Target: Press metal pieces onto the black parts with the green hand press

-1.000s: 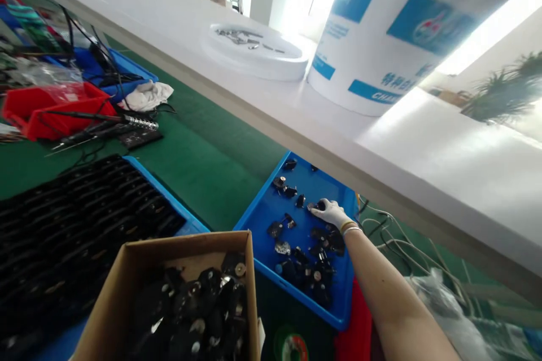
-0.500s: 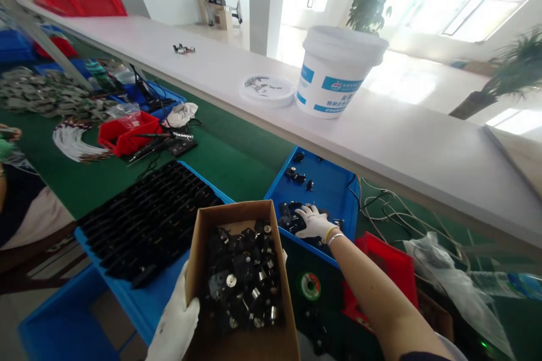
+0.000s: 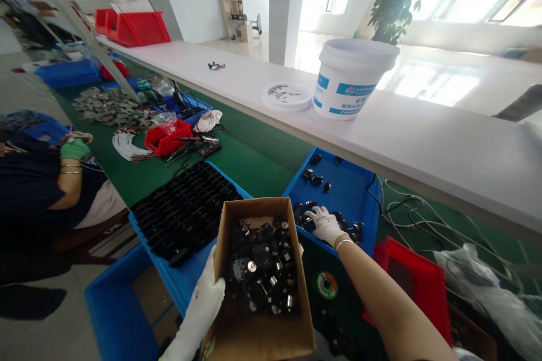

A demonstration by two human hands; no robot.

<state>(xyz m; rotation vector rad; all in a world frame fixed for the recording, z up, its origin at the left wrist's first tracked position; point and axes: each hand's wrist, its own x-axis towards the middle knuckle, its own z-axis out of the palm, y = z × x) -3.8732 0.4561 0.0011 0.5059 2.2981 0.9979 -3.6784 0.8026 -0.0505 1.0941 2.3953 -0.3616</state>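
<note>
White-gloved left hand point(image 3: 198, 306), white-gloved right hand point(image 3: 324, 225), thin metal bangles point(image 3: 342, 243) on right wrist

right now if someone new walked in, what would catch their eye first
The white bucket with a blue label stands out first, up on the long white bench. Below it, at the bottom centre, the gloved left hand holds the side of a cardboard box heaped with black parts. The gloved right hand rests among parts in the blue tray beside it.
</note>
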